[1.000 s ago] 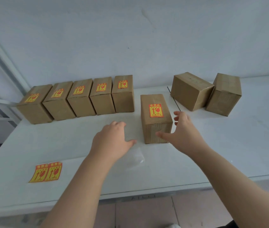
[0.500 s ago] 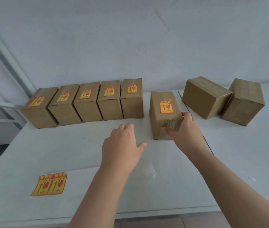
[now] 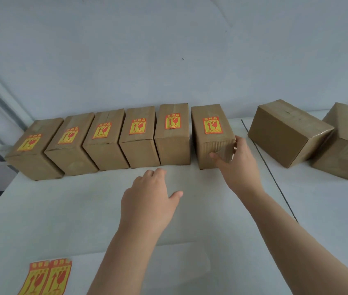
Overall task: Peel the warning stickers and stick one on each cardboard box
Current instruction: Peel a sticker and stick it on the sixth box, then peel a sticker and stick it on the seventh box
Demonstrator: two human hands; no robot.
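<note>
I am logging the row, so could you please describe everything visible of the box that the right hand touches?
The box is plain brown cardboard, oblong, closed, with a yellow and red warning sticker on its top. It stands on the white table at the right end of the row of six, close beside its neighbour. The right hand grips its near right corner.

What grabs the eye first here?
A row of six cardboard boxes lines the back of the table, each with a red-and-yellow warning sticker on top. The right hand grips the rightmost box at its near right corner. Two unlabelled boxes sit apart at the right, and two spare stickers lie at the near left edge.
</note>
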